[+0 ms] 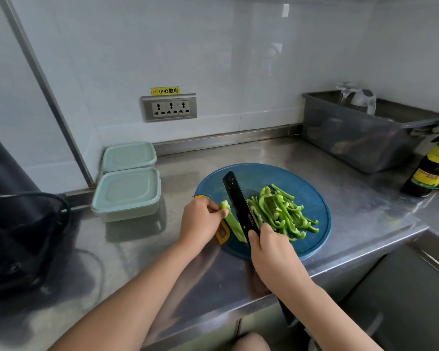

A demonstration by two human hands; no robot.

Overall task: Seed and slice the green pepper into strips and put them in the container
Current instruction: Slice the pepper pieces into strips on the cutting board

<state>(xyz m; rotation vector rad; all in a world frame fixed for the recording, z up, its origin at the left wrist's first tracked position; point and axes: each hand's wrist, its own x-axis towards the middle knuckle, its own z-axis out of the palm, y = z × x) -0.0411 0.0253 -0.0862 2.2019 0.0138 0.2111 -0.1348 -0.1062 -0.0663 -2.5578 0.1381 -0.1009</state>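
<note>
Cutting board (pixel 312 198): round and blue, lying under both hands.
Lidded containers (pixel 127 192): two pale-green tubs with lids on, side by side, well to the left of the left hand and off the board.
Pepper strips (pixel 281 214): loose heap on the board, just right of the blade, reaching the right hand's knuckles.
Right hand (pixel 274 252): fingers curled round the handle of the black knife (pixel 238 203), blade pointing away.
Left hand (pixel 200 221): fingertips pinch the uncut pepper piece (pixel 232 221), which lies just left of the blade.
</note>
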